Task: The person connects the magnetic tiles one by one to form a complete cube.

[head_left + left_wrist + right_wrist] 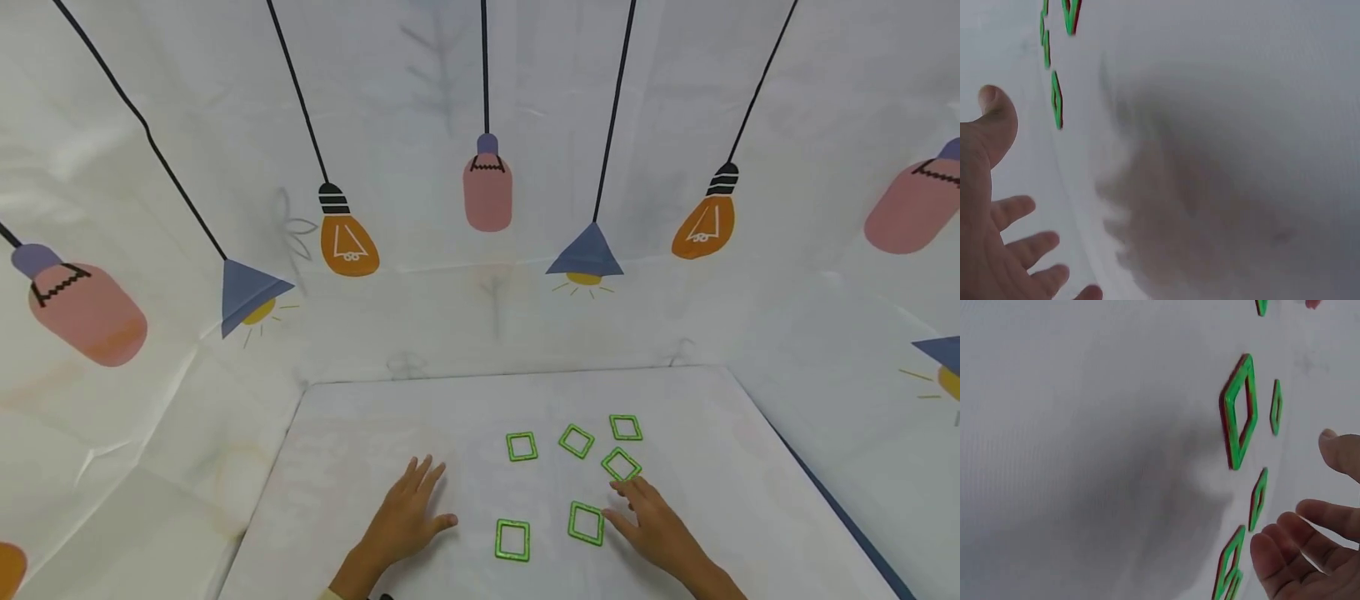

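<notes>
Left hand with fingers spread, right hand with fingers loosely parted, neither gripping anything, as six green square frames lay flat and apart on the white table, probably spaced for easy picking, slim, hollow-centred, their edges showing red up close!

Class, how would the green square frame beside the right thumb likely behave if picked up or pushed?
The green square frame is probably stiff, with straight-looking sides. It is likely light for its size, being a narrow outline with an open middle. Pushed, it would probably slide rather than roll, as it lies flat.
</notes>
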`<control>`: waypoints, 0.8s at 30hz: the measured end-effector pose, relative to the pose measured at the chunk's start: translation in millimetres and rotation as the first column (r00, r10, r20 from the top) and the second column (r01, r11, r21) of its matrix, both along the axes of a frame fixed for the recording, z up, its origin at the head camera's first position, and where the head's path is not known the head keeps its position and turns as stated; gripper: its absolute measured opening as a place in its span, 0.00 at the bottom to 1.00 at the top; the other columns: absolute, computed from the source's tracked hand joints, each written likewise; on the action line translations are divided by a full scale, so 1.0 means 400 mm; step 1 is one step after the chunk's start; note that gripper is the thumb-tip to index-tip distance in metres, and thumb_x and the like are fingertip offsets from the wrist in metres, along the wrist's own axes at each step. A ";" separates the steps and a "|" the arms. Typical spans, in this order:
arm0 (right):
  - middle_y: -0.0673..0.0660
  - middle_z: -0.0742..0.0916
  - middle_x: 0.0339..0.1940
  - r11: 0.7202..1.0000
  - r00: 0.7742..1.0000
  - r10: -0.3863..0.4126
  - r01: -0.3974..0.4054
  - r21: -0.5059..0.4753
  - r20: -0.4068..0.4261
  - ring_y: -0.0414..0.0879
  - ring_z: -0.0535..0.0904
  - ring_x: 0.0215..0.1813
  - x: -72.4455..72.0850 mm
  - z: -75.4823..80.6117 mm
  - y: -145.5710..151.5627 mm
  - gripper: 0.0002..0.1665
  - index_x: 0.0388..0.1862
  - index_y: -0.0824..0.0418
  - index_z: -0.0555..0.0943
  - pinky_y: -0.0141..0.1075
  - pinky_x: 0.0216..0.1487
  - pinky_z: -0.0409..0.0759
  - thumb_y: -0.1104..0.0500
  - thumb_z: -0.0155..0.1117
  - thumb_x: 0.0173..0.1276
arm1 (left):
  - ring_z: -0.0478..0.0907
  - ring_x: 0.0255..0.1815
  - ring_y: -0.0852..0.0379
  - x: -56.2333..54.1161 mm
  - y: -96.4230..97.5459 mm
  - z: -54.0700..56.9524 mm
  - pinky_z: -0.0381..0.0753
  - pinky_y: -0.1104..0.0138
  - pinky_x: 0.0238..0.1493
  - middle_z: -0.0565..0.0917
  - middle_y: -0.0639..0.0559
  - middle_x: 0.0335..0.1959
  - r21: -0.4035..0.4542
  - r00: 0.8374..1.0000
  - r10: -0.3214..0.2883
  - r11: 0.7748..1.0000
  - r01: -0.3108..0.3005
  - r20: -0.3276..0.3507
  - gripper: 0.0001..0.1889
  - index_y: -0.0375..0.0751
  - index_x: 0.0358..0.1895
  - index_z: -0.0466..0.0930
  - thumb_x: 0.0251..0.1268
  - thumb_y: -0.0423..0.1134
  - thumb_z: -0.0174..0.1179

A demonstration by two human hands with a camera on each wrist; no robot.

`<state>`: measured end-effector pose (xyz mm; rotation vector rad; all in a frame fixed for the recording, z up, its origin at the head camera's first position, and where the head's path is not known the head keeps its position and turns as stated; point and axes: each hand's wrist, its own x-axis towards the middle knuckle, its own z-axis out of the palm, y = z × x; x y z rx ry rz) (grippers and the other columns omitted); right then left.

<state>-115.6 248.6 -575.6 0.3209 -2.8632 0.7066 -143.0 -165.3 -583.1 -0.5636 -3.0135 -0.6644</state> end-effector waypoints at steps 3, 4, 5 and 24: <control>0.48 0.79 0.45 1.000 0.988 -0.010 0.011 -0.007 0.151 0.40 0.74 0.42 0.003 -0.008 -0.029 0.30 0.56 0.62 0.81 0.34 0.43 0.80 0.50 0.77 0.58 | 0.61 0.77 0.36 0.012 0.036 -0.013 0.69 0.42 0.68 0.68 0.42 0.75 0.003 0.997 -0.071 0.997 0.071 0.029 0.46 0.44 0.74 0.65 0.56 0.66 0.64; 0.47 0.78 0.44 1.000 0.984 -0.012 0.012 0.002 0.178 0.39 0.74 0.43 0.003 -0.011 -0.035 0.31 0.56 0.62 0.81 0.36 0.45 0.80 0.49 0.77 0.58 | 0.63 0.76 0.37 0.017 0.047 -0.015 0.70 0.43 0.67 0.69 0.43 0.74 0.006 0.995 -0.090 0.996 0.089 0.035 0.45 0.44 0.73 0.66 0.56 0.66 0.64; 0.47 0.78 0.44 1.000 0.981 -0.006 0.005 0.005 0.194 0.40 0.74 0.44 0.003 -0.015 -0.040 0.32 0.56 0.63 0.81 0.38 0.48 0.80 0.48 0.77 0.57 | 0.64 0.75 0.38 0.021 0.058 -0.017 0.71 0.44 0.67 0.70 0.44 0.73 0.009 0.994 -0.105 0.994 0.105 0.041 0.45 0.44 0.73 0.67 0.55 0.67 0.64; 0.46 0.74 0.44 0.999 0.977 0.010 -0.018 0.037 0.213 0.39 0.70 0.48 0.006 -0.072 -0.057 0.40 0.56 0.63 0.83 0.36 0.52 0.78 0.46 0.83 0.44 | 0.63 0.75 0.35 0.059 0.162 -0.064 0.60 0.39 0.72 0.71 0.43 0.73 0.075 0.989 -0.141 0.988 0.137 0.051 0.44 0.48 0.65 0.76 0.42 0.67 0.71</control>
